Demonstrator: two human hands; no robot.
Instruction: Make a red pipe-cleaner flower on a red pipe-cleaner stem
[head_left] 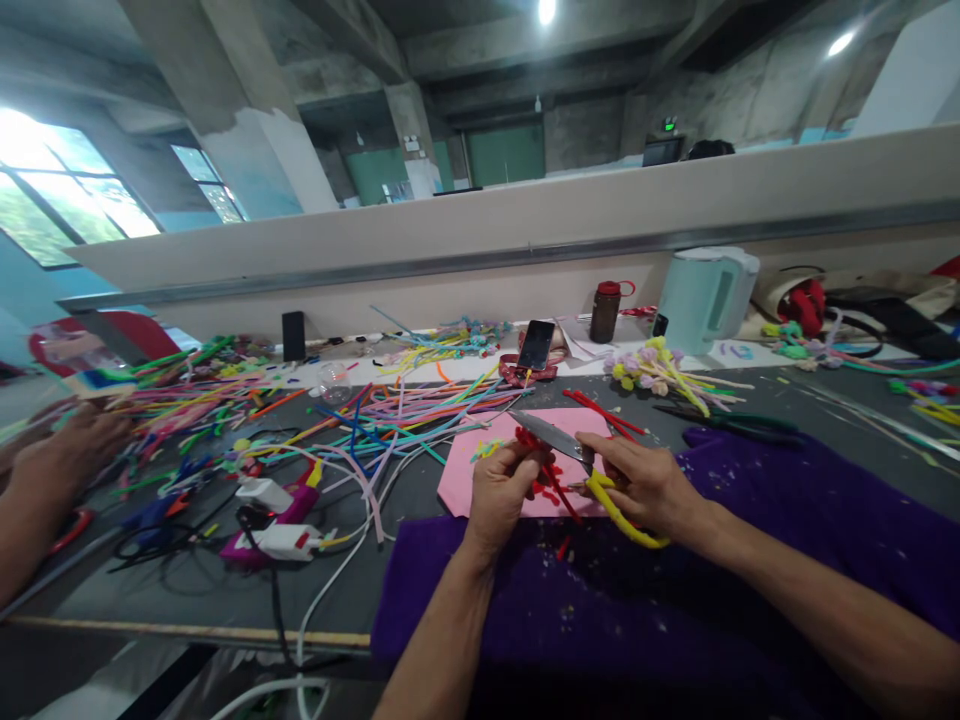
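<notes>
The right hand (645, 485) grips yellow-handled scissors (581, 465), blades angled up-left; the left hand (499, 490) pinches red pipe cleaners (553, 482) just beside the blades, over a pink sheet (469, 480) on the tabletop (187, 590).

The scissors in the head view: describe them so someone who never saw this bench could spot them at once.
Start at the purple cloth covering the near right of the table, then go to the pink sheet at its far edge. The scissors are above it in the right hand, beside the left hand pinching a red pipe cleaner. Yellow handles set them apart from the dark pliers farther right.
</notes>
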